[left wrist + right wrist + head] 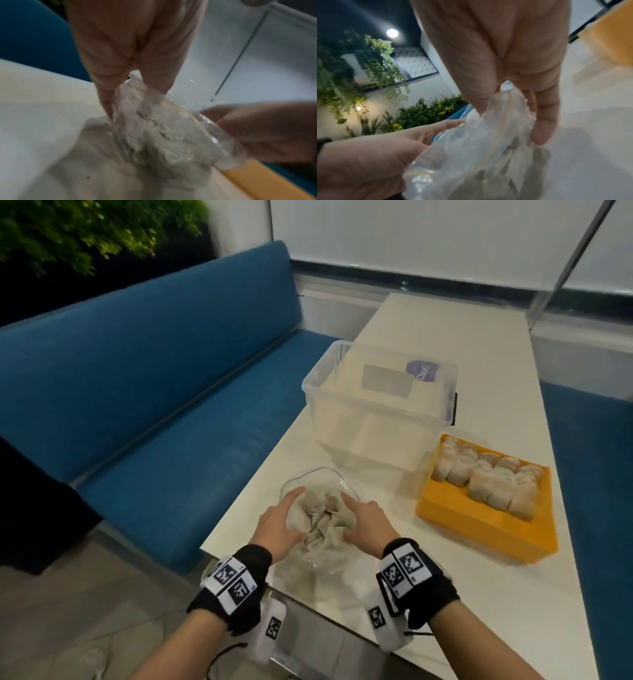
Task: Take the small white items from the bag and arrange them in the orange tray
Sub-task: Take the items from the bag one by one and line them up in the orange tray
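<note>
A clear plastic bag [320, 520] of small white items [317, 499] lies on the white table near its front left corner. My left hand [291, 510] holds the bag's left rim and my right hand [352, 508] its right rim, spreading the mouth. In the left wrist view, my left hand [130, 100] pinches the bag [154, 132] between thumb and fingers. The right wrist view has my right hand [510, 117] pinching the bag [489, 151] likewise. The orange tray [459, 515] sits to the right, with several white items [489, 477] packed in rows along its far side.
A large clear plastic box [376, 419] stands just behind the bag and left of the tray. A blue bench [154, 392] runs along the table's left side. The table's front edge [308, 607] lies right under my wrists.
</note>
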Demonstrator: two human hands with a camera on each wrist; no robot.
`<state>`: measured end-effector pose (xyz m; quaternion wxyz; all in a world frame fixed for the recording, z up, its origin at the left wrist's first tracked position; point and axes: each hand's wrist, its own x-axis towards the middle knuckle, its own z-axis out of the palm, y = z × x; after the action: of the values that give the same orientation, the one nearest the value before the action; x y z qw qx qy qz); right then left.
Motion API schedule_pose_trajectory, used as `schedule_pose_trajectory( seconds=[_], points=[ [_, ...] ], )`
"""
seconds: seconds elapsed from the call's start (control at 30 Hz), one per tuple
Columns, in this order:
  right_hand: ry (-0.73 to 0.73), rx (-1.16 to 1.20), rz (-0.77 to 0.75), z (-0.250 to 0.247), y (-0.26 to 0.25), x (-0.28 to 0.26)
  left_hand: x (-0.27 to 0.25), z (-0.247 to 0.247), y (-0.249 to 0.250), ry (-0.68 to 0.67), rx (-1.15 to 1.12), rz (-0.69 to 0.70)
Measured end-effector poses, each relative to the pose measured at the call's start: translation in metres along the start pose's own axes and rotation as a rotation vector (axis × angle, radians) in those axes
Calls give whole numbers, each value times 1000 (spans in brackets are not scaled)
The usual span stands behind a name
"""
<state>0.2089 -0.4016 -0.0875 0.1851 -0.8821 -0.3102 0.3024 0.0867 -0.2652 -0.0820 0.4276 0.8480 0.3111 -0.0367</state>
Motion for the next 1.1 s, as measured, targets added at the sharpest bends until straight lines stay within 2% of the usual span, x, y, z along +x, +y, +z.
schedule_pose_trajectory(
  seconds=[0.07,0.13,0.2,0.23,0.3,0.33,0.37,0.4,0.43,0.47,0.53,0.6,0.7,0.77,1.1],
  points=[
    [64,43,10,1,2,-3,-1,-3,-3,39,-164,99],
    [114,56,20,2,4,-6,1,-3,-9,60,-216,141],
    [113,36,37,8,5,-7,3,0,-15,94,-123,135],
    [119,22,47,14,5,-7,3,2,-17,171,-15,165],
    [164,7,60,24,7,-2,1,6,-15,403,212,370],
    [184,9,64,27,7,-1,1,9,-12,471,252,500],
    [203,14,65,30,7,1,-1,13,-7,465,248,600],
    [219,11,65,32,8,2,-3,15,-1,410,213,640],
    [231,6,65,33,9,3,-2,18,4,342,175,611],
    [241,2,64,34,10,4,1,21,8,246,152,499],
    [259,-7,70,36,12,6,14,29,13,123,244,266],
    [274,-17,74,38,13,7,23,36,17,65,351,176],
    [308,-17,78,40,12,10,28,44,19,78,465,221],
    [332,-10,71,41,12,10,28,47,19,92,443,253],
    [244,100,78,26,0,-14,22,26,18,68,-4,271]
  ],
)
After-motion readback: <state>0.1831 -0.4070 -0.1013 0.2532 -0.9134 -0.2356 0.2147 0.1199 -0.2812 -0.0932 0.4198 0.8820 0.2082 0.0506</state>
